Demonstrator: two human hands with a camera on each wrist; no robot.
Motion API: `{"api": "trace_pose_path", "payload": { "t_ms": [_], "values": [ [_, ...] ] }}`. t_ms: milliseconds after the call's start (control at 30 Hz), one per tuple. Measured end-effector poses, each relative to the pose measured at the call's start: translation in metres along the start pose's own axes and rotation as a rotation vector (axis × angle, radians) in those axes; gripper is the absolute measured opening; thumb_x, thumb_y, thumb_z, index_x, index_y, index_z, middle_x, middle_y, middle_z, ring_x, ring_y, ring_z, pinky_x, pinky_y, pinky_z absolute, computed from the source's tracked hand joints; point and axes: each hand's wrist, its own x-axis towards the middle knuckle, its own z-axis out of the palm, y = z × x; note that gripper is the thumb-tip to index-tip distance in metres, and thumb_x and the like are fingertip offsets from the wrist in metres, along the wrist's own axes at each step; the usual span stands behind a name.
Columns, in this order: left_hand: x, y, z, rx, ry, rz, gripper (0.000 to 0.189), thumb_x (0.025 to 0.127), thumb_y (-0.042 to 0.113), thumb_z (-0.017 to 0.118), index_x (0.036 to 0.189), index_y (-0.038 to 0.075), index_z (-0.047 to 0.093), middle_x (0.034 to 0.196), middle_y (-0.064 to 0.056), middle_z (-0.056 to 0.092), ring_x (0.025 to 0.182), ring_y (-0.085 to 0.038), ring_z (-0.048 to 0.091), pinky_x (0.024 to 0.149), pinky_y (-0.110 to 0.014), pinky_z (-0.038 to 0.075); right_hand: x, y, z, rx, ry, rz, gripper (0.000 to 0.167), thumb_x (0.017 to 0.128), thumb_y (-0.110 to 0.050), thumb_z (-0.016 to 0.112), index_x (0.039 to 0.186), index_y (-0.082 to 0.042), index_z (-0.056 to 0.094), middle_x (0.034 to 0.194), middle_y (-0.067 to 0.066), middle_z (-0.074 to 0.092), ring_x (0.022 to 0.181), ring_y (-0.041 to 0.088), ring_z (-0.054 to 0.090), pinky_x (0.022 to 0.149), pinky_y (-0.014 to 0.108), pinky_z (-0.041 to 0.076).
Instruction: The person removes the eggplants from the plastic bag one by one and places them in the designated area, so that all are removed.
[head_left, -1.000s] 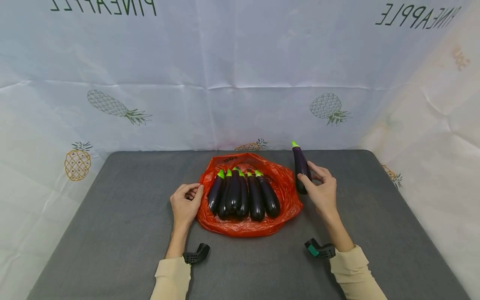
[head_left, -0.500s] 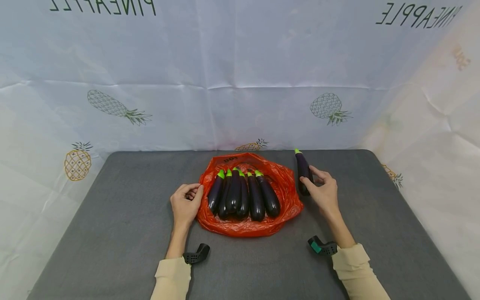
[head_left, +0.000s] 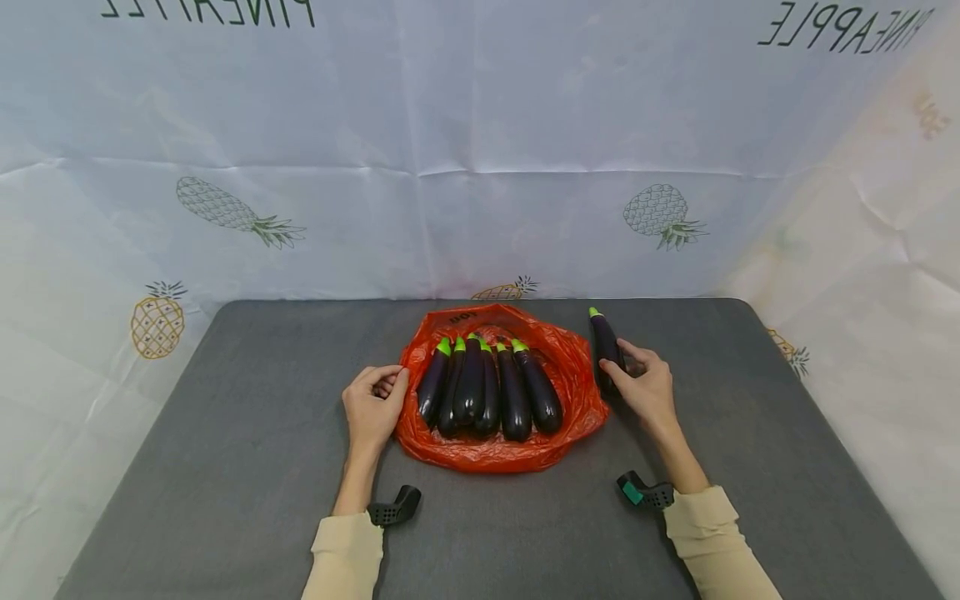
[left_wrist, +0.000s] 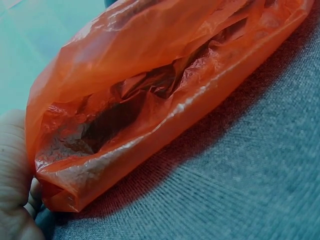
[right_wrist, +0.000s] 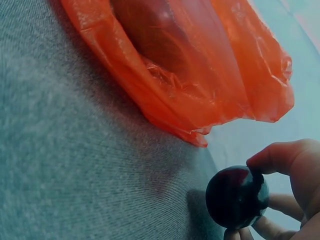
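Note:
A red plastic bag (head_left: 495,457) lies spread open mid-table, with several dark purple eggplants (head_left: 514,404) side by side in it, green stem ends pointing away from me. At the bag's left edge my left hand (head_left: 375,404) pinches the rim between thumb and fingers; the left wrist view shows the bag's folded edge (left_wrist: 165,120) beside the thumb. Just right of the bag, my right hand (head_left: 643,385) holds another eggplant (head_left: 604,340) by its lower half, stem end away. Its rounded dark end (right_wrist: 235,197) shows between thumb and fingers in the right wrist view, apart from the bag.
The grey table (head_left: 247,450) stretches to both sides and towards me. Behind it hangs a pale cloth (head_left: 480,125) printed with pineapples. A black wrist device (head_left: 395,507) sits on the left arm, another black device (head_left: 647,492) on the right.
My right hand has shifted slightly right, and the held eggplant has come down and nearer, so its stem end now sits lower in view. The left hand and the bag look unchanged.

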Motion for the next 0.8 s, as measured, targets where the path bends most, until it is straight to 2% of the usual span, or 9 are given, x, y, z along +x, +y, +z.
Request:
{"api": "trace_pose_path", "payload": {
  "t_ms": [167, 300, 433, 633, 700, 800],
  "values": [
    [0.0, 0.018, 0.0, 0.0, 0.014, -0.001, 0.01, 0.086, -0.002, 0.077, 0.082, -0.011, 0.074, 0.07, -0.022, 0.065, 0.061, -0.013, 0.053, 0.059, -0.006, 0.039, 0.001, 0.003, 0.001, -0.036, -0.009, 0.004, 0.054, 0.096, -0.024, 0.07, 0.146, -0.008, 0.057, 0.144, 0.022, 0.055, 0.099, 0.019, 0.057, 0.067, 0.01, 0.046],
    [0.001, 0.027, -0.001, -0.005, 0.014, 0.003, 0.009, 0.085, -0.006, 0.076, 0.082, -0.014, 0.073, 0.07, -0.026, 0.064, 0.06, -0.018, 0.054, 0.058, -0.007, 0.04, 0.001, 0.004, 0.001, -0.048, -0.009, -0.003, 0.054, 0.096, -0.024, 0.07, 0.146, -0.008, 0.057, 0.142, 0.023, 0.056, 0.1, 0.025, 0.06, 0.066, 0.011, 0.046],
    [0.001, 0.017, 0.0, -0.001, 0.018, 0.009, 0.011, 0.086, -0.003, 0.077, 0.081, -0.012, 0.074, 0.07, -0.023, 0.065, 0.061, -0.014, 0.053, 0.058, -0.008, 0.04, 0.001, 0.005, 0.001, -0.055, -0.012, -0.016, 0.054, 0.096, -0.023, 0.07, 0.145, -0.007, 0.057, 0.141, 0.024, 0.056, 0.096, 0.021, 0.062, 0.065, 0.011, 0.046],
    [0.0, -0.003, 0.0, -0.012, 0.0, 0.004, 0.01, 0.087, 0.006, 0.08, 0.083, -0.003, 0.078, 0.071, -0.014, 0.068, 0.063, -0.004, 0.053, 0.059, -0.007, 0.041, 0.002, 0.006, 0.001, -0.061, -0.021, -0.024, 0.054, 0.096, -0.023, 0.069, 0.145, -0.006, 0.057, 0.141, 0.025, 0.056, 0.089, 0.008, 0.061, 0.066, 0.011, 0.047],
    [0.0, -0.005, -0.001, -0.025, -0.006, 0.005, 0.009, 0.087, 0.007, 0.08, 0.083, -0.001, 0.078, 0.071, -0.013, 0.068, 0.063, -0.003, 0.053, 0.059, -0.007, 0.042, 0.001, 0.006, 0.001, -0.062, -0.029, -0.021, 0.054, 0.097, -0.023, 0.069, 0.146, -0.006, 0.056, 0.141, 0.025, 0.055, 0.092, 0.012, 0.063, 0.066, 0.011, 0.047],
    [0.0, -0.005, -0.001, -0.036, -0.013, 0.007, 0.009, 0.088, 0.008, 0.08, 0.084, 0.0, 0.079, 0.072, -0.012, 0.068, 0.064, -0.004, 0.054, 0.059, -0.008, 0.043, 0.0, 0.005, 0.001, -0.062, -0.039, -0.018, 0.055, 0.097, -0.024, 0.068, 0.147, -0.006, 0.055, 0.143, 0.026, 0.054, 0.102, 0.028, 0.065, 0.066, 0.01, 0.046]
  ]
}}
